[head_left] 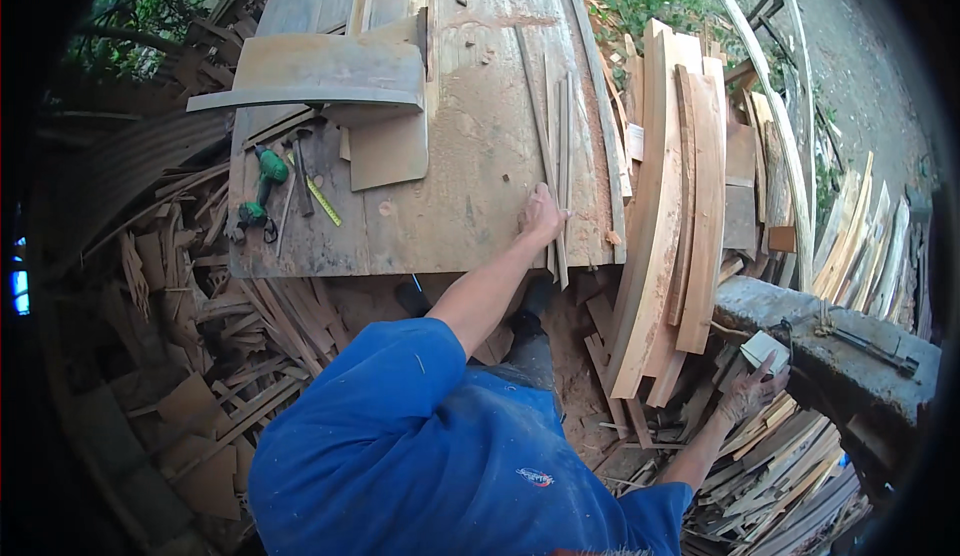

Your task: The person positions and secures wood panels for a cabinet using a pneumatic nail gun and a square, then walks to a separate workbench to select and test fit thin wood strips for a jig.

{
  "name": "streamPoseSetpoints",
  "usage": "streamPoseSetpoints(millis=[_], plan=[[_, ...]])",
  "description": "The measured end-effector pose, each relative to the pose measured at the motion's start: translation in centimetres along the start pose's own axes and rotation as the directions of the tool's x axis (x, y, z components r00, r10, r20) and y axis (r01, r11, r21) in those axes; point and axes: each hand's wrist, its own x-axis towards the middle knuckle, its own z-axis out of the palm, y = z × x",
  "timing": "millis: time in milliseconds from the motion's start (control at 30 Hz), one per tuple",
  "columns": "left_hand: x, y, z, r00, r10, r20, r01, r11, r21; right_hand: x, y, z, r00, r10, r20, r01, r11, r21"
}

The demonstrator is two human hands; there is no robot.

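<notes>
My left hand (543,214) is at the near right part of the wooden worktop, closed over thin wooden strips (563,156) that run lengthwise along it. Its fingertips are partly hidden. Far to the right, my right hand (755,393) reaches up to a small white box (765,350) beside a worn metal machine bed (850,341). The fingers there are stretched out and apart, touching the lower edge of the box, with nothing gripped between them. A cable comes off the box.
On the worktop (470,196) stand a curved wooden panel piece (310,71), a green cordless drill (268,171), a hammer (301,176) and a yellow tape measure (323,203). Long curved boards (650,216) lean at its right. Wood offcuts (190,306) pile up on both sides.
</notes>
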Motion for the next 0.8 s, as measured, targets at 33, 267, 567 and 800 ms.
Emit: streamPoseSetpoints(millis=[33,267,567,800], plan=[[0.4,-0.6,-0.5,1.0,-0.011,-0.016,0.011,1.0,-0.016,0.1,0.6,0.2,0.999,-0.05,0.007,0.049,0.994,0.1],[1.6,-3.3,1.0,0.997,-0.068,-0.043,0.059,0.979,-0.194,1.1,1.4,-1.8,0.983,-0.166,0.083,0.15,0.974,0.172],[0.5,-5.7,0.0,0.95,-0.021,-0.312,-0.074,0.954,-0.289,0.3,2.3,-1.8,0.979,-0.169,0.117,0.149,0.976,0.16],[-2.2,-9.1,-3.4,0.979,0.131,-0.155,-0.203,0.635,-0.745,5.5,-12.3,-9.6,0.982,0.111,0.152,-0.171,0.869,0.465]])
